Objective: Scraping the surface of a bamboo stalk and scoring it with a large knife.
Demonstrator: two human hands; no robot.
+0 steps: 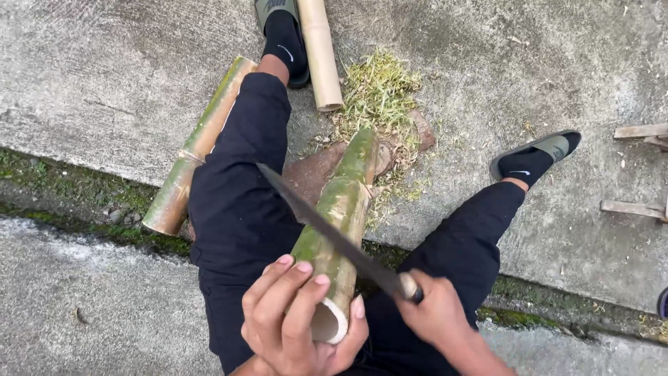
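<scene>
A green bamboo section [342,209] slants from between my legs down onto a flat reddish stone [309,174]. My left hand [296,320] wraps around its near, hollow end. My right hand [435,310] grips the wooden handle of a long dark knife [327,230]. The blade lies across the bamboo, its tip pointing up and left over my left thigh. A heap of green bamboo shavings [379,90] lies past the far end of the bamboo.
Another green bamboo section [198,146] lies under my left leg on the concrete. A pale peeled bamboo piece [320,52] rests by my left foot. Wooden slats [637,167] sit at the right edge. A mossy crack [76,195] runs across the ground.
</scene>
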